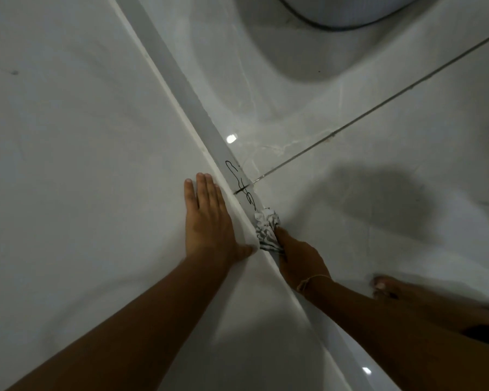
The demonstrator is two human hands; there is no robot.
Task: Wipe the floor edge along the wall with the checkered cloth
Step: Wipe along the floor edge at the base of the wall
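The checkered cloth [267, 230], white with dark lines, is bunched up and pressed against the grey skirting strip [187, 88] where the wall meets the floor. My right hand [301, 259] is shut on the cloth, low on the floor beside the strip. My left hand [209, 221] lies flat and open on the white wall [68, 136], fingers together, just left of the cloth. Black scribbled marks [239, 182] sit on the strip just ahead of the cloth.
Glossy marble-look floor tiles [378, 136] with a dark grout line [378, 104] run to the right. A white rounded object with a dark cable [336, 15] stands at the top. My bare foot [387, 285] rests on the floor at the right.
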